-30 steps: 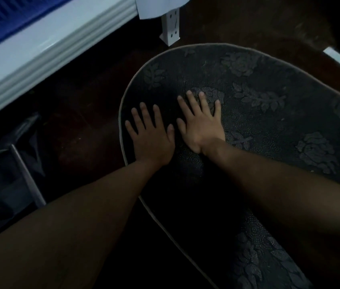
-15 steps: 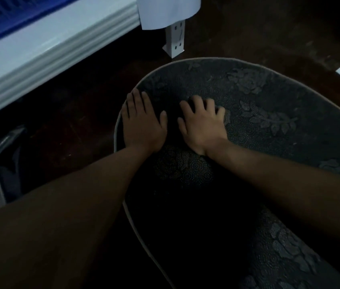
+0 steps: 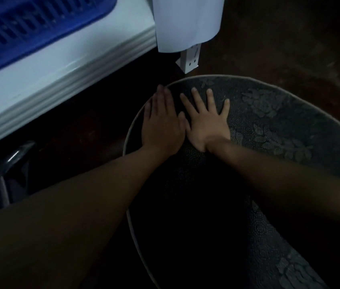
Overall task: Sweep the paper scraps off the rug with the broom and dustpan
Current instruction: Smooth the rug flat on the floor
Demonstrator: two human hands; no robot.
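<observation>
A dark grey oval rug (image 3: 279, 122) with a raised flower pattern and a pale edge lies on a dark floor. My left hand (image 3: 161, 124) lies flat, palm down, on the rug's far left edge, fingers straight and together. Beside it, thumbs nearly touching, my right hand (image 3: 206, 119) presses flat on the rug with its fingers spread. Neither hand holds anything. I see no paper scraps on the rug, and no broom or dustpan that I can make out in this dim light.
A white ledge (image 3: 65, 76) with a blue slatted basket (image 3: 29, 28) on it runs along the upper left. White paper (image 3: 185, 21) hangs over a white socket block (image 3: 190, 59) just beyond the rug. A dark object with a pale bar (image 3: 4, 180) sits at the left.
Both hands have slid forward along the rug toward its far left edge. My right fingers, curled half a second ago, are straight and spread again. The view has tilted toward the white ledge.
</observation>
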